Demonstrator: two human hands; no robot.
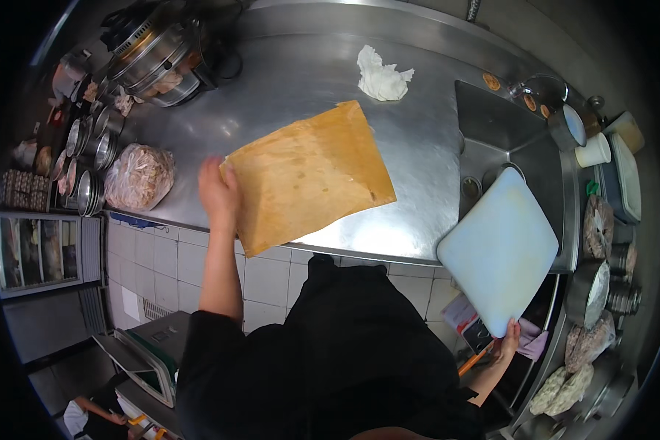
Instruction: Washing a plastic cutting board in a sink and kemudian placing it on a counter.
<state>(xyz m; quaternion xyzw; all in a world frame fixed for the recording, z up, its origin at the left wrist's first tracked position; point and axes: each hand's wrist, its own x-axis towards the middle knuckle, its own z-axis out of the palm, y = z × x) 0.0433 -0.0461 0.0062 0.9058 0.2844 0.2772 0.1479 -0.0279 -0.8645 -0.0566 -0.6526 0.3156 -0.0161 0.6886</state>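
My left hand [220,190] grips the left edge of a stained yellow-brown sheet [313,176], which looks like paper or thin board. The sheet lies or hovers over the steel worktop [286,71], with its lower left corner out past the front edge. My right hand [507,338], low at the right, holds a white cutting board [503,247] by its near corner. The board is tilted and covers part of the sink's front. A crumpled white cloth or paper towel [385,74] lies on the worktop behind the sheet.
A clear bag of food [140,177] and stacked metal bowls [89,192] stand at the left. A steel appliance [165,66] is at the back left. The sink [509,118] is at the right, bordered by pots and tubs. A co-worker's arm [96,410] shows at the lower left.
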